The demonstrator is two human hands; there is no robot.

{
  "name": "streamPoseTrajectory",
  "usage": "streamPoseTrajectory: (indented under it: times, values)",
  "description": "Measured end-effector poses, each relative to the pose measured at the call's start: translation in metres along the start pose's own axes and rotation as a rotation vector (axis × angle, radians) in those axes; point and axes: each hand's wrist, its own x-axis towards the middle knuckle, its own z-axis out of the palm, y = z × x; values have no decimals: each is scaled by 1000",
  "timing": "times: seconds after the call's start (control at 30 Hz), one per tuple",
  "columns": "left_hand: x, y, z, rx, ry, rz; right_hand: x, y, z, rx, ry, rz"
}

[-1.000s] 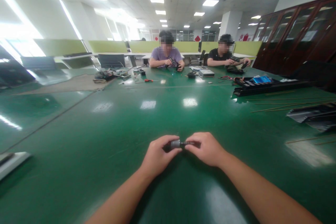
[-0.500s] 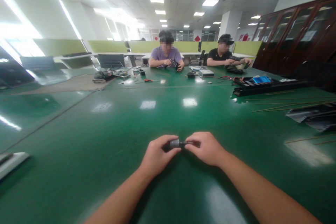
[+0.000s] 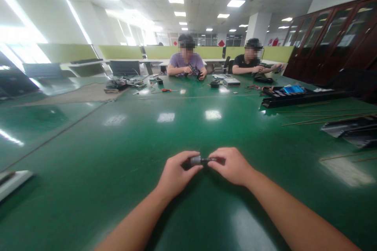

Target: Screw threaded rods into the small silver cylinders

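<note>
One grey part (image 3: 195, 160) is over the green worktop (image 3: 138, 137), left fingers (image 3: 194, 170) curled round its fat end, right fingers (image 3: 216, 167) pinching its thin end

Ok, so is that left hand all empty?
No, the left hand has its thumb and fingers around a small grey cylinder.

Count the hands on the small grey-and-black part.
2: the left hand around the grey end of the part, the right hand at its thin dark end. Both hands partly cover it.
</note>
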Motion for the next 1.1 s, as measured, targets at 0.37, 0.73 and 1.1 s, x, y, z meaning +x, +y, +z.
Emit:
streamPoseTrajectory:
  times: [0.37,0.73,1.1]
  values:
    - [2,3,0,-13,15,-16,1,0,-1,1,1,5]
    - [3,3,-2,-5,14,-24,1,0,-2,-11,10,15]
    - [3,2,-1,-10,27,-34,1,2,-2,-17,14,33]
